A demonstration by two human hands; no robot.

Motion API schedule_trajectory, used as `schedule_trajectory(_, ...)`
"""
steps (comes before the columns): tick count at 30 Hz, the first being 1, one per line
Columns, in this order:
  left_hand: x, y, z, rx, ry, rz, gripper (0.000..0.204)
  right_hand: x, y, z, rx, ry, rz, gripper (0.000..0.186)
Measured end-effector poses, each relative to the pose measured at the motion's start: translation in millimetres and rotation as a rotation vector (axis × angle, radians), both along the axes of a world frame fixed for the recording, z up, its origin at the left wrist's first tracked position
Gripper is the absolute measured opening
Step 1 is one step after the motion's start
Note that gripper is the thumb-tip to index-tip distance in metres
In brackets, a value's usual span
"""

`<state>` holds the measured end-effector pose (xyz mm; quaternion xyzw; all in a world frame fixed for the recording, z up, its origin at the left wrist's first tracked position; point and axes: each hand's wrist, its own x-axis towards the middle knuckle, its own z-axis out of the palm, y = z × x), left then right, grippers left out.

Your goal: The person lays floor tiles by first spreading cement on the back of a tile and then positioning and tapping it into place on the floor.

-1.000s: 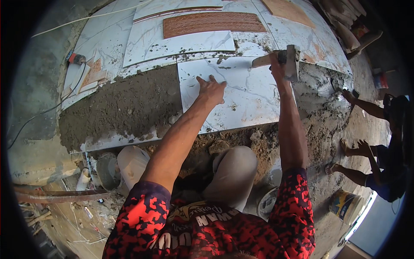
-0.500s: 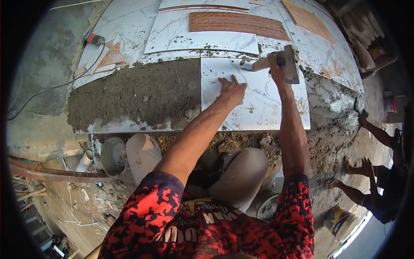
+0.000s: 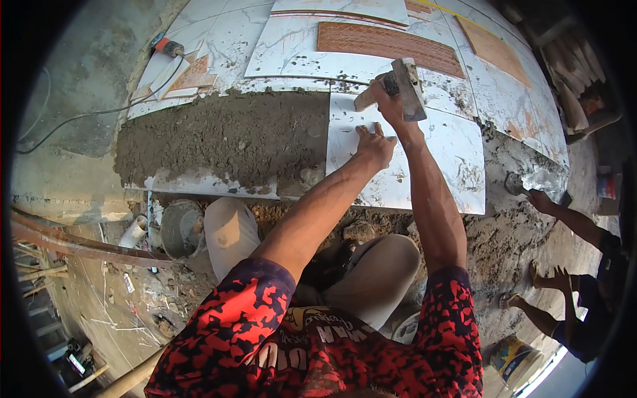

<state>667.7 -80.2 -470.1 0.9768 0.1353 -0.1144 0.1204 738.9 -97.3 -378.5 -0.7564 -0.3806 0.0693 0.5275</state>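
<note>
A white marble-look tile (image 3: 444, 166) spattered with mortar lies before me, its left edge against a bed of wet grey mortar (image 3: 225, 139). My left hand (image 3: 377, 150) rests on this tile, fingers spread and holding nothing. Just beyond and to the right, my right hand (image 3: 393, 106) is closed round a mallet (image 3: 410, 93) with a grey block-like head and a pale handle end. The mallet is raised over the tile's far part.
Laid tiles with a brown textured plank (image 3: 391, 48) lie beyond. A corded red power tool (image 3: 167, 46) is at far left. Close left stands a mortar-smeared bucket (image 3: 180, 229). At right, a co-worker's hand (image 3: 543, 201) holds a trowel (image 3: 515, 183) at the mortar; a yellow-and-dark pail (image 3: 514, 358) is lower right.
My right hand has brought the mallet leftward across the tile, nearer my left hand, which stays on the tile. The co-worker's hand has shifted left over the mortar. The view has shifted slightly.
</note>
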Motion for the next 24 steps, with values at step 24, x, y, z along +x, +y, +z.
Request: schedule_trajectory(24,-5,-4,-20,-0.080,-0.236,0.055,0.062,-22,14,7,0.084,0.062,0.061,0.026)
